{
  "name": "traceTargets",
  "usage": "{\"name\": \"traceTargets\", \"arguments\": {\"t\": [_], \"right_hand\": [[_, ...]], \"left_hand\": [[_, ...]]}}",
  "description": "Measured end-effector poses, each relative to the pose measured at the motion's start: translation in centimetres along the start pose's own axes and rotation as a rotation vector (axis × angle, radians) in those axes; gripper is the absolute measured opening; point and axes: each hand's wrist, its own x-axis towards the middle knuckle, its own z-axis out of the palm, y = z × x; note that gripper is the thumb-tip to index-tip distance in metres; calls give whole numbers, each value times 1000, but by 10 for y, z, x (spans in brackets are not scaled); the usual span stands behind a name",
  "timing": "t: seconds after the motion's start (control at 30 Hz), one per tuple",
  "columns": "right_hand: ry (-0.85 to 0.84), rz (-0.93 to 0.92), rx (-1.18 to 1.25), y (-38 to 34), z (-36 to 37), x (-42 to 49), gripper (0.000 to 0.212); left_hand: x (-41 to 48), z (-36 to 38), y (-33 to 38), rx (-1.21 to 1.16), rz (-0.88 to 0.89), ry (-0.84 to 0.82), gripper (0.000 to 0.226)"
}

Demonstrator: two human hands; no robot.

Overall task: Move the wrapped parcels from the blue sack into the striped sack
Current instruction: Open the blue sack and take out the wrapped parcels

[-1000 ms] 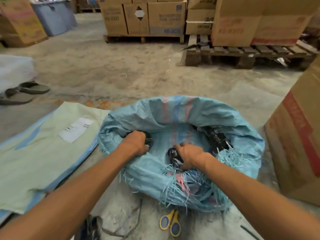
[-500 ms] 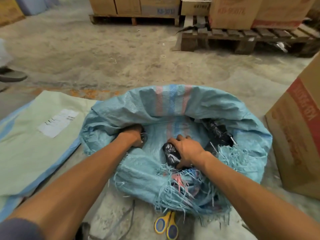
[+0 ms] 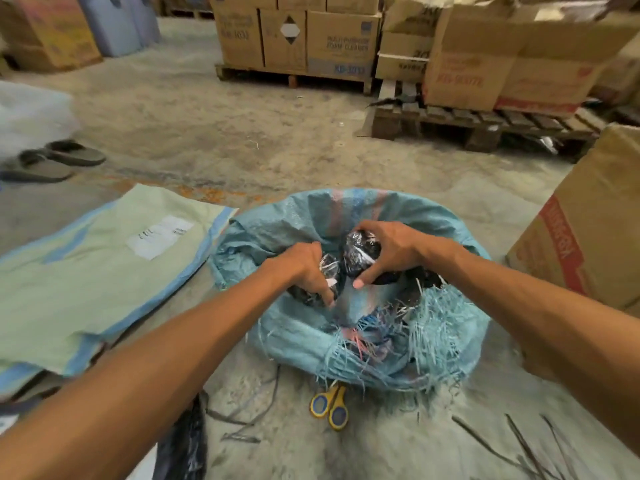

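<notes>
Gripping a black plastic-wrapped parcel [image 3: 360, 254] apiece inside the blue sack [image 3: 450, 341], left hand [image 3: 308, 271] and right hand [image 3: 391, 251] curl tight; wraps look slick, soft, light; clasp round the middle; striped sack [image 3: 86, 271] lies flat, left.

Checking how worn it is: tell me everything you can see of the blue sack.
The blue sack looks like woven plastic, with pink and darker blue stripes down its far inner wall. It sits on the concrete floor, mouth wide open and rolled down; the near edge is frayed into loose strands. Inside it the left hand grips one black wrapped parcel and the right hand another. Yellow-handled scissors lie at its near edge.
</notes>
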Motion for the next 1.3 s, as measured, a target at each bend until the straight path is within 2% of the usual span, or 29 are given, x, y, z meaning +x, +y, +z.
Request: {"name": "traceTargets", "arguments": {"t": [0.13,0.23,0.33,0.4,0.53,0.67,0.8,0.87,0.97,1.1,1.2,1.23,1.3], "right_hand": [[63,-134,42,-44,-20,-30,109],[74,-281,32,-102,-7,-50,100],[127,-394,-86,-158,22,-74,109],[96,-466,-160,-190,49,-91,109],[58,-557,-197,-230,103,-131,104],[-11,-637,-257,-249,169,-172,102],[-106,-658,-295,-246,225,-201,100],[-153,-644,-337,-247,251,-208,97],[-200,-577,-348,-245,281,-206,99],[-224,-490,-307,-243,301,-192,106],[-252,-487,-317,-244,300,-190,120],[-258,-507,-327,-243,293,-191,123],[-266,-542,-328,-237,272,-191,122]], "left_hand": [[-76,-22,-20,-60,2,147,99],[-158,-31,-59,-68,-73,249,97],[-235,-31,-93,11,-187,227,95],[-283,-24,-111,67,-254,201,94],[-355,10,-134,141,-289,172,92],[-411,71,-150,91,-300,152,89],[-437,152,-162,29,-332,68,78],[-442,188,-167,12,-340,18,82],[-437,221,-173,13,-357,39,88],[-429,238,-178,-8,-332,106,98],[-426,227,-175,34,-331,69,105],[-424,218,-170,61,-329,36,102],[-418,188,-157,87,-310,-19,82]]}}
